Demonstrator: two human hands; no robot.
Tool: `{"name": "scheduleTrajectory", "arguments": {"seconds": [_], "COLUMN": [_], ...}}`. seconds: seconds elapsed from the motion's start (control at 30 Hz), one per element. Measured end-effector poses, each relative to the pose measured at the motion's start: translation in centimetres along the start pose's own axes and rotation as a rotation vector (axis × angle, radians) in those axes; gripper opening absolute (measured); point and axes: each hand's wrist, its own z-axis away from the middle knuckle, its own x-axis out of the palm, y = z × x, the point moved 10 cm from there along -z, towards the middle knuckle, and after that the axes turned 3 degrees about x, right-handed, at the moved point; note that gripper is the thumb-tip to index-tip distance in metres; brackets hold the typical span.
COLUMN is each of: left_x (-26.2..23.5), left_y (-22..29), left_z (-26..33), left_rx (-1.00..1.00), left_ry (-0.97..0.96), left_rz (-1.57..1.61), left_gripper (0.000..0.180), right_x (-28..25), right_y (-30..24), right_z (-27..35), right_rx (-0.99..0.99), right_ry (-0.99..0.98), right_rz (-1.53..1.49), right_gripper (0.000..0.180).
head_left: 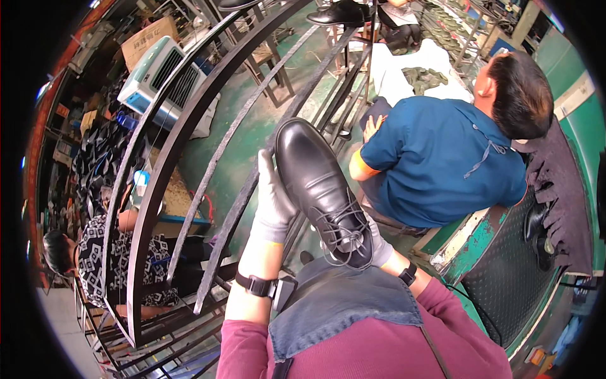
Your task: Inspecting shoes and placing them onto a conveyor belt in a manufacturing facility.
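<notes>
A glossy black lace-up dress shoe (312,170) is held up in front of me, toe pointing away and a little left, laces and top side showing. My left hand (276,199), in a white glove, presses along the left side of the shoe with its fingers reaching toward the toe. My right hand (379,245), also gloved, grips the right side near the heel; the shoe hides most of its fingers. The sole is out of sight. A denim apron (347,309) lies over my front, just below the heel.
A dark metal rack (165,164) with long bars stands close on my left; a black shoe (339,14) rests at its far end. A co-worker in a blue shirt (442,161) sits close at the right, beside a bench with a black ribbed mat (505,271). Another person (95,265) is at far left.
</notes>
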Motion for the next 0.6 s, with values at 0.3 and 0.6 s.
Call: {"name": "scheduleTrajectory", "arguments": {"seconds": [0.3, 0.6], "left_x": [2.0, -0.7], "left_y": [-0.2, 0.8], "left_z": [-1.3, -0.3], "left_rx": [-0.012, 0.025], "left_ry": [-0.082, 0.067], "left_rz": [0.162, 0.077], "left_gripper": [0.092, 0.084], "right_x": [0.4, 1.4], "right_y": [1.7, 2.5], "right_z": [-0.6, -0.9], "right_rx": [0.119, 0.139], "right_ry": [-0.119, -0.151], "right_rz": [0.047, -0.021], "right_gripper": [0.087, 0.079]}}
